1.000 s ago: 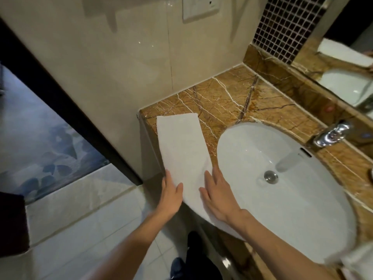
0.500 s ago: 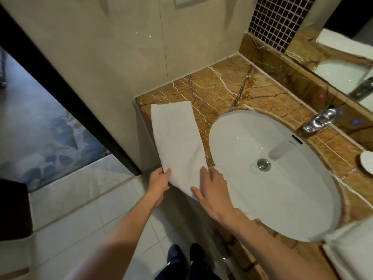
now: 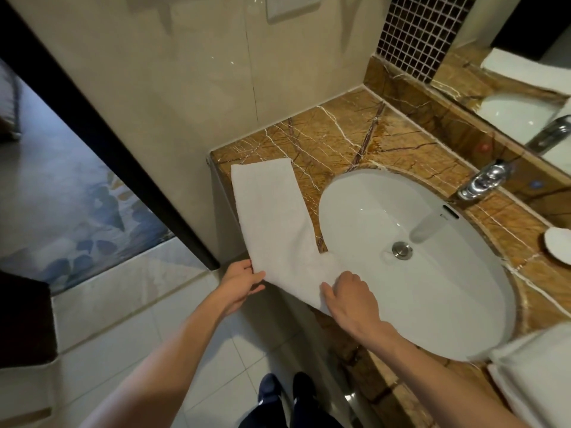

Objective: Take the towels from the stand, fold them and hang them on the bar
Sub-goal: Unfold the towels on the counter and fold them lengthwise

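Observation:
A white towel [image 3: 272, 220], folded into a long narrow strip, lies on the brown marble counter [image 3: 336, 140] left of the basin, its near end over the counter's front edge. My left hand [image 3: 239, 285] pinches the towel's near left corner at the edge. My right hand [image 3: 349, 296] grips the near right corner, where the cloth overlaps the basin rim. More white towels [image 3: 537, 375] lie at the counter's right end, partly cut off by the frame. No stand or bar shows.
A white oval basin [image 3: 432, 273] fills the counter's middle, with a chrome tap [image 3: 482, 180] behind it. A mirror [image 3: 522, 97] runs along the back right. A small white dish [image 3: 557, 247] sits at the right. A beige wall and a dark door frame [image 3: 102, 140] stand left.
Both hands went from lying flat on the towel's near end to taking hold of its near corners. My left hand slid to the counter's edge and my right fingers curled.

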`<state>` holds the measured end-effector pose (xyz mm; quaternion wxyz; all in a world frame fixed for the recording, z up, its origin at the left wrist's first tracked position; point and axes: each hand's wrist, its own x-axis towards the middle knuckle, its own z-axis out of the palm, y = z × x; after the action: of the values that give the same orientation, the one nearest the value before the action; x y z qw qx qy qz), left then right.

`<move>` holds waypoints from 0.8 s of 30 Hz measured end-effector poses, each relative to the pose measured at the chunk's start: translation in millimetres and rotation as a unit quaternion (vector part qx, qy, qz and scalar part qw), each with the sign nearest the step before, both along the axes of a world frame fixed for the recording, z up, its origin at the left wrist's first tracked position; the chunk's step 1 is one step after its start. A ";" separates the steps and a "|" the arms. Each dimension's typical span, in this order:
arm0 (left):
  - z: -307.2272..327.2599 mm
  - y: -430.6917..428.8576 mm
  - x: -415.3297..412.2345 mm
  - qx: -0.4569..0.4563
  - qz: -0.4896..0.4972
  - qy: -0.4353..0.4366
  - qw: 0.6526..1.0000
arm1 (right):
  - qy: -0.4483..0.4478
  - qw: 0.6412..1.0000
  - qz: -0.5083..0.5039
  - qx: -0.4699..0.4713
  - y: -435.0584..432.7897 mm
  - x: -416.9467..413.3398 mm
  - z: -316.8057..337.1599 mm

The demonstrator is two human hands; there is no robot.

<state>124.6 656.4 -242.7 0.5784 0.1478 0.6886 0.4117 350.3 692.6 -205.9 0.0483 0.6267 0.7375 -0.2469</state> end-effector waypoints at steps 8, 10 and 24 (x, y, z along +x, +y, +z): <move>6.6 3.6 7.9 0.010 0.031 -0.043 0.999 | -0.009 0.991 0.077 -0.111 1.9 23.4 -1.6; 5.3 2.9 9.7 0.010 0.051 -0.065 0.997 | 0.025 0.994 0.078 -0.079 4.4 27.9 0.5; 6.8 -1.5 14.7 0.010 0.014 -0.128 0.992 | 0.149 0.986 0.068 -0.028 31.0 32.0 42.5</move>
<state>139.3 654.9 -235.9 0.6544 0.0902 0.6069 0.4420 382.3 723.7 -163.4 -0.0276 0.5295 0.7704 -0.3541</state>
